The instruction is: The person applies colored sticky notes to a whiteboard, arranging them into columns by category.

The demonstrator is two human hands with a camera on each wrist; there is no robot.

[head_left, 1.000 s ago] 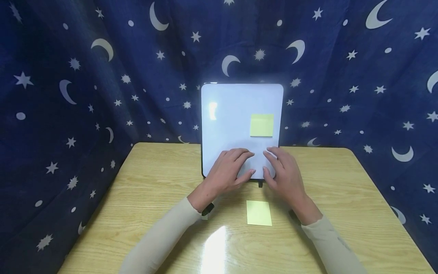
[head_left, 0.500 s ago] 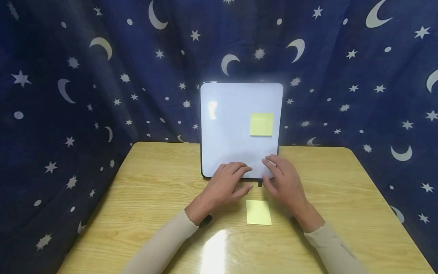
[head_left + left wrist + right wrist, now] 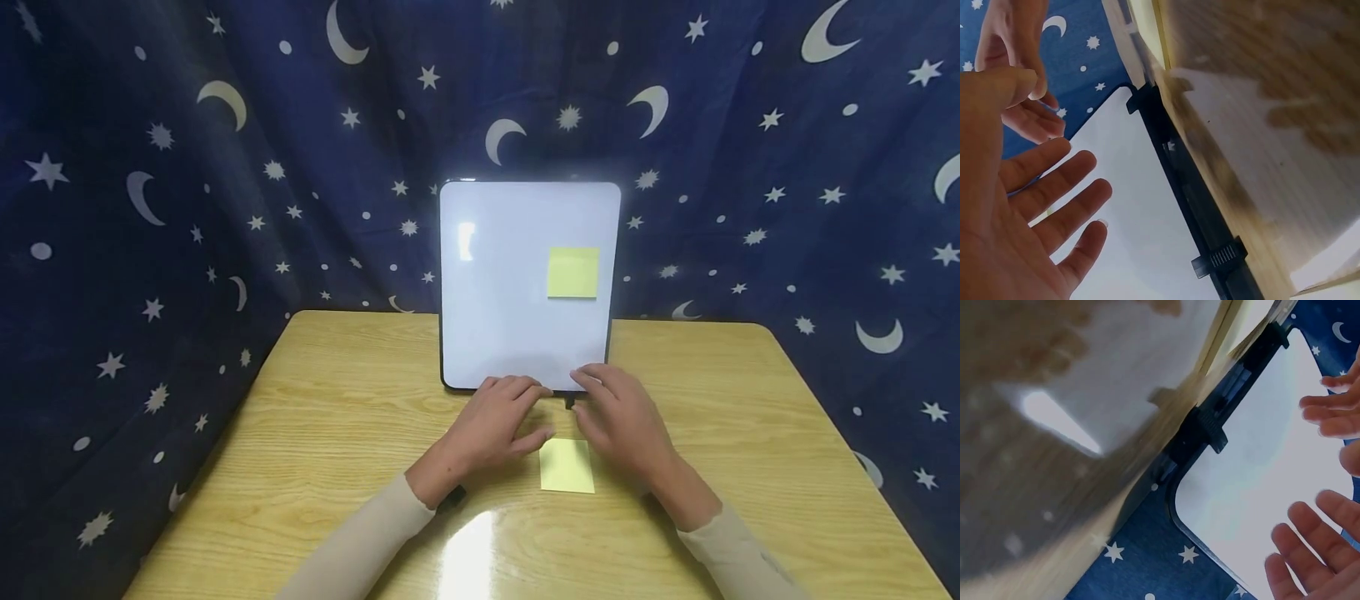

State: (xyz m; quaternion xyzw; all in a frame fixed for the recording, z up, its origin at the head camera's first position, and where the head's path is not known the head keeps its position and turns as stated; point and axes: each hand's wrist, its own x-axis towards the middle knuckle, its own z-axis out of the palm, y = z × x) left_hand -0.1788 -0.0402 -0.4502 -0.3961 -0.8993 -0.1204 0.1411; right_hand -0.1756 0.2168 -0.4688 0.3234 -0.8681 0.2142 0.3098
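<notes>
A yellow sticky note [image 3: 566, 468] lies flat on the table between the two wrists, its far left corner just on the near side of the left thumb's tip in the head view. It has not moved over the last second, but the hands have: both have drawn back from the lower face of the whiteboard [image 3: 510, 325] toward the person, so the fingertips now come about level with the board's bottom edge. That brings them closer to the loose note and uncovers more of the board; as I judge it, neither note has been affected.

The left hand [image 3: 495, 425] has its fingers apart and softly bent, with the thumb held off to the side; it grips nothing. The right hand [image 3: 626, 417] faces it with a gap between them, fingers loosely extended, also holding nothing. Whether the left thumb brushes the paper I cannot tell.

Between the hands, at the board's bottom edge, a black clip [image 3: 570, 402] shows. The whiteboard stands just beyond the fingertips. A second yellow sticky note [image 3: 573, 272] sits on it, ahead of the right hand, in the same place as a second ago. The wood-grain table [image 3: 337, 400] spreads out beneath and to either side; beyond the board hangs a dark blue curtain [image 3: 375, 108] printed with moons and stars.

No brand, label or writing can be read on either note, the board or the clip.
</notes>
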